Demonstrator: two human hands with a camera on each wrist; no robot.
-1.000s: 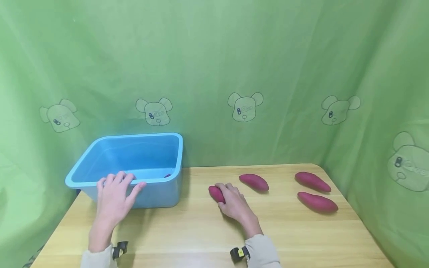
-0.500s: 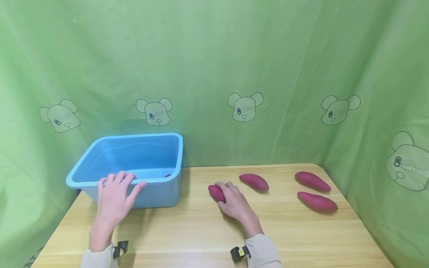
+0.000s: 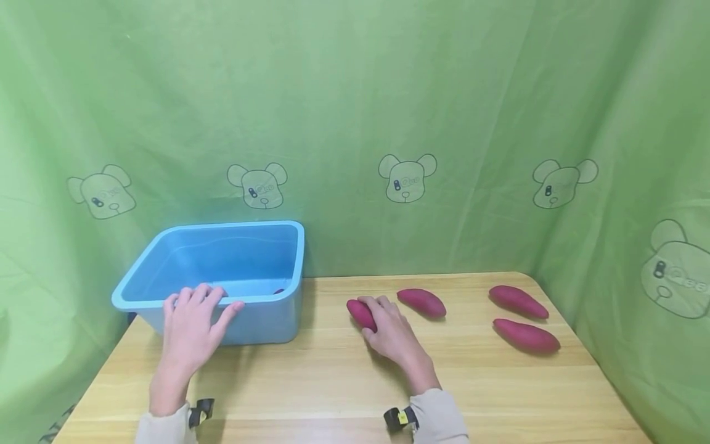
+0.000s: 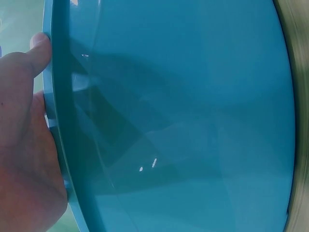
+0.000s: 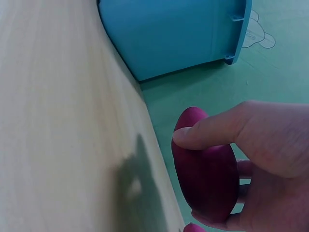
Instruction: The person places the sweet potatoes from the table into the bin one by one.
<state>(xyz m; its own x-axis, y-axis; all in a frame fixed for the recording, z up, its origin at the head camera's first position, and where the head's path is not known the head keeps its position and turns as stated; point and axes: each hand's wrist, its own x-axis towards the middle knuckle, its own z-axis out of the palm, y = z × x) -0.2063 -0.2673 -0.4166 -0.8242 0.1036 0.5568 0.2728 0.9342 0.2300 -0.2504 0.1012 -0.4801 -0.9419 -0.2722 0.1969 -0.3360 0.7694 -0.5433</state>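
My right hand grips a reddish-purple sweet potato near the middle of the table. In the right wrist view the thumb lies across the sweet potato and the fingers wrap its far side; a shadow falls on the wood beside it. On the left, my left hand holds the front rim of a blue plastic tub, its fingers hooked over the edge into the tub. The left wrist view shows the thumb against the rim, beside the outer wall of the tub. A sliver of another sweet potato shows inside.
One sweet potato lies just beyond the right hand. Two more, a farther sweet potato and a nearer sweet potato, lie toward the table's right edge. A green curtain hangs behind and beside the wooden table.
My right hand has risen slightly with the sweet potato and shifted a little away from me. My left hand and the tub stay in place.
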